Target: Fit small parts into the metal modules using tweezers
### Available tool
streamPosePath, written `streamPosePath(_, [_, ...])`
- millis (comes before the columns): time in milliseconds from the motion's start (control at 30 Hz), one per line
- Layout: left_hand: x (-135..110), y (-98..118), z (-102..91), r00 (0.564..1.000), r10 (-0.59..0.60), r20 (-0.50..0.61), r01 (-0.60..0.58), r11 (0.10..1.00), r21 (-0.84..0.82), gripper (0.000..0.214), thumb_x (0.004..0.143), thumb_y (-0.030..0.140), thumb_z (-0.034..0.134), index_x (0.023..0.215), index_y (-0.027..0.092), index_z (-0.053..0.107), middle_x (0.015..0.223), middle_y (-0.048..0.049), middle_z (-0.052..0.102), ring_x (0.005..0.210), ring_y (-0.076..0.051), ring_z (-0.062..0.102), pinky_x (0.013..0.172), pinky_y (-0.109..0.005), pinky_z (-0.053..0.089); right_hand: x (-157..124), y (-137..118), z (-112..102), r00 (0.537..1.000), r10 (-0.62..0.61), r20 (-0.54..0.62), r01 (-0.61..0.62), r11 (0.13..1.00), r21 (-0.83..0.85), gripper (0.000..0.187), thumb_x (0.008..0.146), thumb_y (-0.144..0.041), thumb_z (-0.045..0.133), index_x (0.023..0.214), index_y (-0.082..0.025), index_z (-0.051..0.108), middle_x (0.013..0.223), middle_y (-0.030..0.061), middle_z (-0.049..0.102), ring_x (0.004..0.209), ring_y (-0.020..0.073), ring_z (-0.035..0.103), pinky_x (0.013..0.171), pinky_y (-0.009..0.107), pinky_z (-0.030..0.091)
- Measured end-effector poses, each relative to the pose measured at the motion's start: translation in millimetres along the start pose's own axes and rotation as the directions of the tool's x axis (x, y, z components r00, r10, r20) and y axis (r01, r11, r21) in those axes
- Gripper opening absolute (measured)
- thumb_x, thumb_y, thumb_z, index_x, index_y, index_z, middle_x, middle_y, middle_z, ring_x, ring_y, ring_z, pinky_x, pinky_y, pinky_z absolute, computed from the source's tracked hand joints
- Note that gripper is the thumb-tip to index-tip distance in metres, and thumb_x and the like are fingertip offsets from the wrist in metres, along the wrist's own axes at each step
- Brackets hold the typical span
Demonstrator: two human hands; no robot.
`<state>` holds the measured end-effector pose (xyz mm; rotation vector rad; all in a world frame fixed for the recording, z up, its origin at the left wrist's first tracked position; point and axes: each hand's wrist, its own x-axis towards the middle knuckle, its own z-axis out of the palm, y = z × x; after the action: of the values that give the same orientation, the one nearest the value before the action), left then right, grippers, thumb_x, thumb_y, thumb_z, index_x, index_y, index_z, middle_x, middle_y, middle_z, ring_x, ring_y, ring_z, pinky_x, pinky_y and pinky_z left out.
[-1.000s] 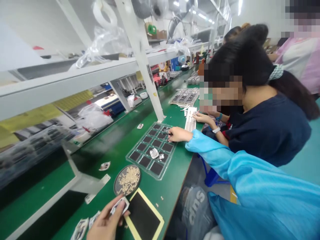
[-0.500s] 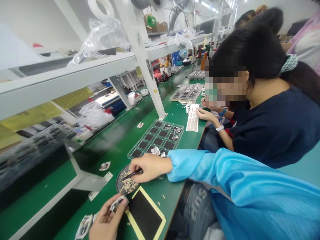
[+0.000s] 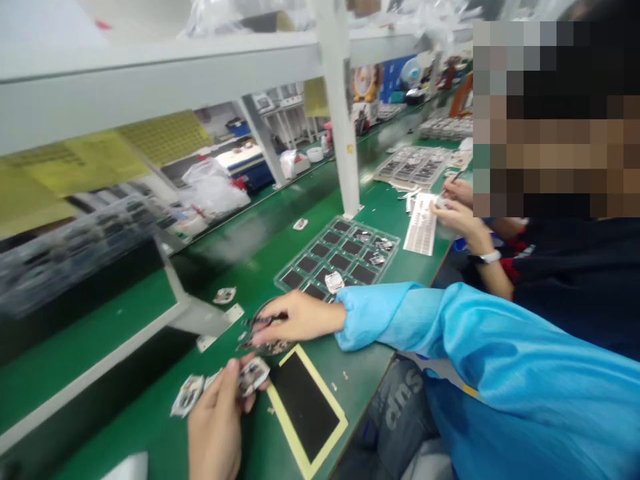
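Observation:
My left hand [image 3: 217, 420] is closed around a small silver-and-black part [image 3: 253, 375], held just above the green bench near its front edge. My right hand [image 3: 293, 319], in a blue sleeve, pinches dark tweezers [image 3: 263, 323] over the round dish [image 3: 270, 343] of small pale pieces. A black pad with a yellow border [image 3: 305, 407] lies just right of the left hand. Behind the right hand sits a clear compartment tray [image 3: 340, 257] with a few parts in it.
Loose parts [image 3: 187, 395] lie on the bench left of my left hand, and another [image 3: 225, 295] by a grey bracket [image 3: 200, 320]. A white shelf post [image 3: 343, 133] stands behind the tray. A seated co-worker's hands [image 3: 457, 213] work over a white strip [image 3: 423, 230] at right.
My right hand came back from the far end of the tray to the round dish with the tweezers. The view dropped and swung toward the bench; my left hand kept the part.

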<state>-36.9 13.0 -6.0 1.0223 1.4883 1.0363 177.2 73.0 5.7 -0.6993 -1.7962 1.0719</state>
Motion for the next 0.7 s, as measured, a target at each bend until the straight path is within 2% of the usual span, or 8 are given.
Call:
streamPosePath(67, [-7.7, 3.1, 2.9, 0.997, 0.040, 0.072, -0.028, 0.986, -0.166, 0.052, 0.080, 0.053, 0.074, 0.110, 0.012, 0.073, 0.092, -0.0092, 0.075, 0.071, -0.017, 0.066, 0.055, -0.024, 0.044, -1.6, -4.9, 1.3, 0.988, 0.150, -0.047, -0.146, 0.985, 0.090, 0.036, 0.082, -0.046, 0.076, 0.091, -0.012, 0.074, 0.086, 0.0044, 0.074, 0.079, 0.0164, 0.066, 0.074, 0.026, 0.052])
streamPosePath(167, [-12.7, 6.3, 6.4, 0.985, 0.119, 0.121, -0.083, 0.960, -0.267, 0.044, 0.084, 0.041, 0.071, 0.117, 0.011, 0.070, 0.096, -0.0113, 0.074, 0.075, -0.020, 0.071, 0.054, -0.022, 0.043, -1.5, -9.5, 1.7, 0.967, 0.232, -0.105, -0.215, 0.965, 0.151, 0.035, 0.084, -0.047, 0.072, 0.086, -0.012, 0.073, 0.081, 0.0036, 0.073, 0.074, 0.0150, 0.064, 0.071, 0.027, 0.051])
streamPosePath(267, [-10.4, 5.6, 5.4, 0.980, 0.148, 0.132, -0.100, 0.943, -0.317, 0.038, 0.087, 0.034, 0.067, 0.118, 0.012, 0.069, 0.091, -0.0110, 0.074, 0.073, -0.020, 0.072, 0.053, -0.022, 0.041, -1.4, -9.2, 1.9, 0.961, 0.275, 0.010, -0.270, 0.935, 0.230, 0.030, 0.085, -0.044, 0.072, 0.090, -0.014, 0.074, 0.084, 0.0029, 0.073, 0.073, 0.0137, 0.064, 0.072, 0.027, 0.051])
streamPosePath(300, [-9.9, 4.9, 4.4, 0.977, 0.163, 0.135, -0.113, 0.940, -0.322, 0.038, 0.088, 0.033, 0.065, 0.119, 0.012, 0.068, 0.092, -0.0115, 0.074, 0.074, -0.020, 0.072, 0.053, -0.022, 0.041, -2.3, -9.5, 2.7, 0.958, 0.276, 0.073, -0.285, 0.932, 0.224, 0.029, 0.085, -0.044, 0.072, 0.088, -0.015, 0.074, 0.080, 0.0022, 0.072, 0.072, 0.0136, 0.063, 0.070, 0.026, 0.051])
streamPosePath(367, [-10.2, 3.5, 2.5, 0.969, 0.199, 0.145, -0.145, 0.937, -0.318, 0.038, 0.088, 0.030, 0.064, 0.121, 0.012, 0.068, 0.095, -0.0123, 0.075, 0.076, -0.020, 0.073, 0.054, -0.022, 0.041, -5.2, -11.4, 5.5, 0.953, 0.274, 0.128, -0.293, 0.942, 0.163, 0.029, 0.085, -0.043, 0.073, 0.083, -0.015, 0.074, 0.075, 0.0015, 0.071, 0.070, 0.0136, 0.062, 0.068, 0.026, 0.049])
streamPosePath(467, [-12.4, 1.4, 0.8, 0.951, 0.262, 0.165, -0.204, 0.931, -0.302, 0.041, 0.086, 0.025, 0.062, 0.125, 0.012, 0.067, 0.101, -0.0126, 0.075, 0.080, -0.021, 0.072, 0.057, -0.024, 0.042, -9.7, -14.1, 11.6, 0.946, 0.297, 0.131, -0.309, 0.947, 0.084, 0.030, 0.083, -0.044, 0.074, 0.082, -0.014, 0.075, 0.075, 0.0029, 0.072, 0.071, 0.0145, 0.063, 0.066, 0.026, 0.048])
streamPosePath(600, [-14.8, -0.2, 0.4, 0.928, 0.314, 0.198, -0.258, 0.929, -0.267, 0.047, 0.086, 0.019, 0.060, 0.133, 0.015, 0.063, 0.110, -0.0116, 0.074, 0.087, -0.021, 0.070, 0.060, -0.025, 0.044, -11.7, -12.3, 17.7, 0.942, 0.302, 0.146, -0.317, 0.945, 0.086, 0.031, 0.084, -0.045, 0.073, 0.086, -0.015, 0.076, 0.084, 0.0046, 0.076, 0.076, 0.0159, 0.066, 0.071, 0.027, 0.050])
streamPosePath(700, [-16.8, 0.7, 1.9, 0.918, 0.339, 0.207, -0.287, 0.926, -0.247, 0.051, 0.085, 0.018, 0.063, 0.136, 0.017, 0.062, 0.117, -0.0109, 0.073, 0.090, -0.021, 0.071, 0.066, -0.026, 0.049, -11.4, -9.9, 19.2, 0.941, 0.317, 0.120, -0.325, 0.944, 0.049, 0.031, 0.086, -0.045, 0.071, 0.086, -0.015, 0.076, 0.081, 0.0041, 0.075, 0.072, 0.0152, 0.064, 0.068, 0.027, 0.048])
